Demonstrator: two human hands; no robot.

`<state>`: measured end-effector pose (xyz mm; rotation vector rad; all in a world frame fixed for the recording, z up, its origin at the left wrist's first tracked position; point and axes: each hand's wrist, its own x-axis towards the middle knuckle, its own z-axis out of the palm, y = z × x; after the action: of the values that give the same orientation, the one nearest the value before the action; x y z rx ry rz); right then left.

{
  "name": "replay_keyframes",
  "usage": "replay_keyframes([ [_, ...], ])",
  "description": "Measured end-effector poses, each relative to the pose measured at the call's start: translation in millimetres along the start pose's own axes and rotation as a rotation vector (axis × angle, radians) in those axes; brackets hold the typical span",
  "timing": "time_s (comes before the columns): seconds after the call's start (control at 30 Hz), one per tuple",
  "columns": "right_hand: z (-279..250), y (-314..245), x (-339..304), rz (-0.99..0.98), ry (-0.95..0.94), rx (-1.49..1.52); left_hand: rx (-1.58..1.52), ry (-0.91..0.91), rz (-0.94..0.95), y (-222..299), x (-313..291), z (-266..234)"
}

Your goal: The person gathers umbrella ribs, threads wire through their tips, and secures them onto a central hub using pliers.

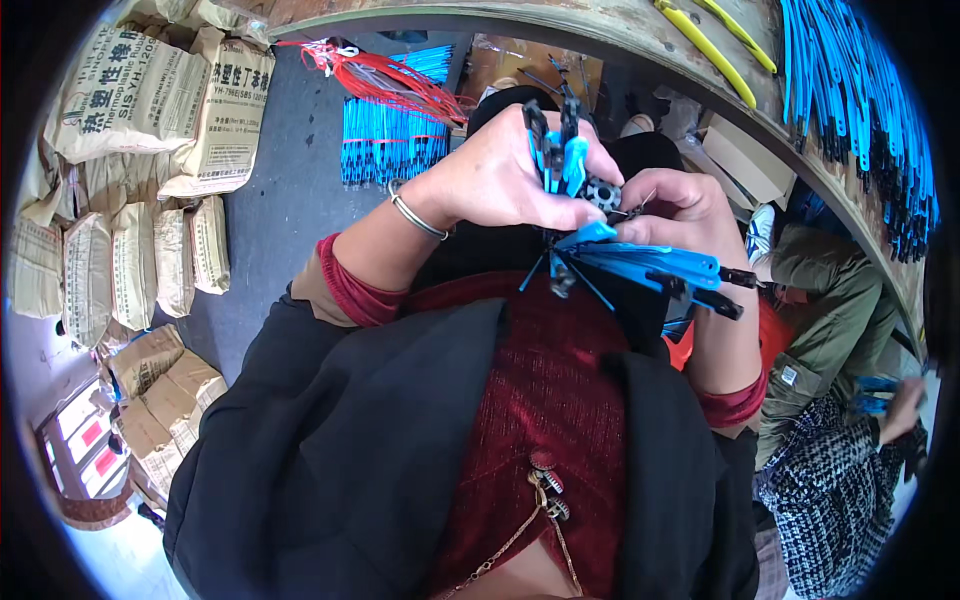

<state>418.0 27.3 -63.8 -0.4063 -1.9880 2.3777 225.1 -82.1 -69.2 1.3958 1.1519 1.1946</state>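
Note:
A cluster of blue strips with black jointed ends, looking like an umbrella-rib frame (650, 264), fans out between my hands above my lap. At its centre is a round black hub (601, 194) with pale spots. My left hand (515, 178) is closed around the cluster, its thumb lying beside the hub. Some blue and black pieces stick up between its fingers. My right hand (682, 208) is closed in a pinch at the hub's right side, on what looks like a thin wire (628, 213). The fingertips partly cover the spot where wire and hub meet.
A wooden bench (620, 38) curves across the top, bearing blue strips (850, 90) and yellow-handled pliers (710, 55). Red cords (385, 82) hang beside bundled blue strips (395, 140). Paper sacks (130, 100) are stacked left. Another person's hand (903, 410) holds blue pieces at right.

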Motion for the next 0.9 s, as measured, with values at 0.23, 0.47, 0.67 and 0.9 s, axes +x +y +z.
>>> replay_keyframes([
  [0.23, 8, 7, -5, 0.018, 0.247, 0.093, 0.055, 0.029, -0.069, 8, 1, 11],
  [0.47, 7, 14, -7, -0.019, 0.338, 0.072, 0.078, 0.045, -0.005, 5, 3, 13],
  [0.67, 12, 14, -6, -0.054, 0.385, 0.143, 0.153, 0.05, -0.023, 8, 3, 15],
  [0.9, 8, 14, -4, 0.051, 0.271, 0.119, -0.035, -0.095, 0.044, 0, 4, 11],
])
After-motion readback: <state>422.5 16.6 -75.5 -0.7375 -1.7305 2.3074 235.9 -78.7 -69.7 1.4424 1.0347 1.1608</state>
